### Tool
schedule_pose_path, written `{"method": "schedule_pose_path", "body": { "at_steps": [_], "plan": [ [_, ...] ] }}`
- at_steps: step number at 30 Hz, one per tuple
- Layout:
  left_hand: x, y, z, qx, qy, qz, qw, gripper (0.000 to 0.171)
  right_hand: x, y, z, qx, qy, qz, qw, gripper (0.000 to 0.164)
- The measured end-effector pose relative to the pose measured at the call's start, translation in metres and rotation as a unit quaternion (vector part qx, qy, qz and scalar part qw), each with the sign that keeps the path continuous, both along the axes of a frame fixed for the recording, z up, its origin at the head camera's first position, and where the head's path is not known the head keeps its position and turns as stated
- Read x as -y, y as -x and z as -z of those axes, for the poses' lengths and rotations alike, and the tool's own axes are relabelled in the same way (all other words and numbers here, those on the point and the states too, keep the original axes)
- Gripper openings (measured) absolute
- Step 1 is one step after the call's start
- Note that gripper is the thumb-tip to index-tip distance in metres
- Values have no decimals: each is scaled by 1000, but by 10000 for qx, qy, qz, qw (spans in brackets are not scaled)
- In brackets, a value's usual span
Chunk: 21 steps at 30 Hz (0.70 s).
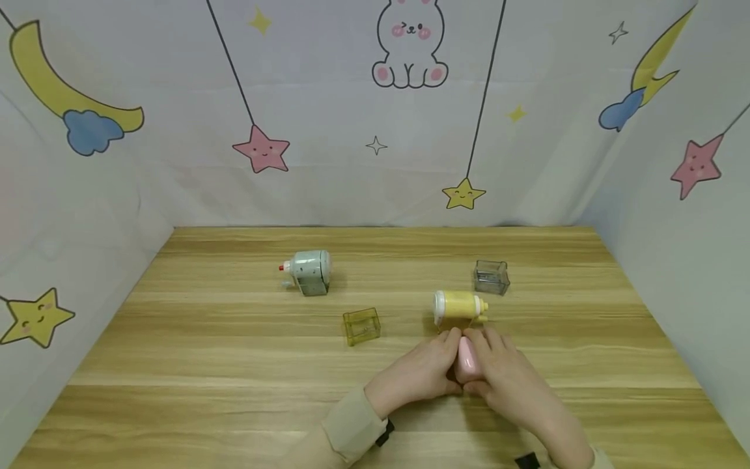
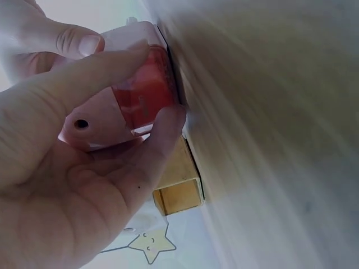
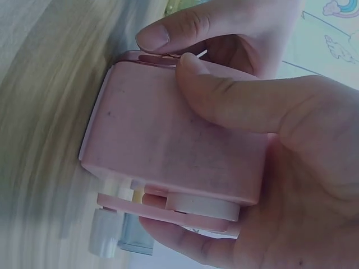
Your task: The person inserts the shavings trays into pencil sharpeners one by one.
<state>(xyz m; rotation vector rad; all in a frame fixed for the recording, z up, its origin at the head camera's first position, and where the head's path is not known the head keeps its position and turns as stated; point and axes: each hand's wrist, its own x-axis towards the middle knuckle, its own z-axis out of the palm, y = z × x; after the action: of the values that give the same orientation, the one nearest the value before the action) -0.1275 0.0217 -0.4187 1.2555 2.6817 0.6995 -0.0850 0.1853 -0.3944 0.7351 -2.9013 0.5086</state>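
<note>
Between both hands, at the near edge of the group, we find a boxy, smooth pink plastic crank sharpener [image 1: 467, 362]. The left hand [image 1: 420, 371] and the right hand [image 1: 510, 379] each have their grip clamped on it from opposite sides, fingers curled round its body.

From the head we see little more than its glossy rounded top. The left wrist view adds a translucent red plastic panel [image 2: 146, 89] and a dark round hole [image 2: 81, 124]; the right wrist view instead gives us a broad matte side and a pink crank arm [image 3: 134, 209] with a pale knob [image 3: 105, 232].

On the wood-grained worktop [image 1: 234, 384], a yellow cylindrical sharpener with a white end [image 1: 459, 305] lies at 12 o'clock from the pink one, and a see-through smoky-grey plastic box [image 1: 492, 278] at 1. Toward 10 sit a see-through amber plastic box [image 1: 362, 327] and, farther out, a pale green sharpener with a red tip [image 1: 312, 268].

We make out a faint mark on the red panel but cannot read it.
</note>
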Motion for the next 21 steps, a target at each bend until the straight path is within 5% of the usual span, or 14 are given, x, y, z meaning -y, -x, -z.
{"method": "schedule_pose_path", "body": {
  "at_steps": [8,21],
  "plan": [
    [4,1,-3,-155,163,-42,9997,60,-3,2,-3,101,157,-104,9998,68],
    [26,0,-36,-950,998,-455,9894,55,-9,13,-19,669,120,-177,9975,67]
  ]
}}
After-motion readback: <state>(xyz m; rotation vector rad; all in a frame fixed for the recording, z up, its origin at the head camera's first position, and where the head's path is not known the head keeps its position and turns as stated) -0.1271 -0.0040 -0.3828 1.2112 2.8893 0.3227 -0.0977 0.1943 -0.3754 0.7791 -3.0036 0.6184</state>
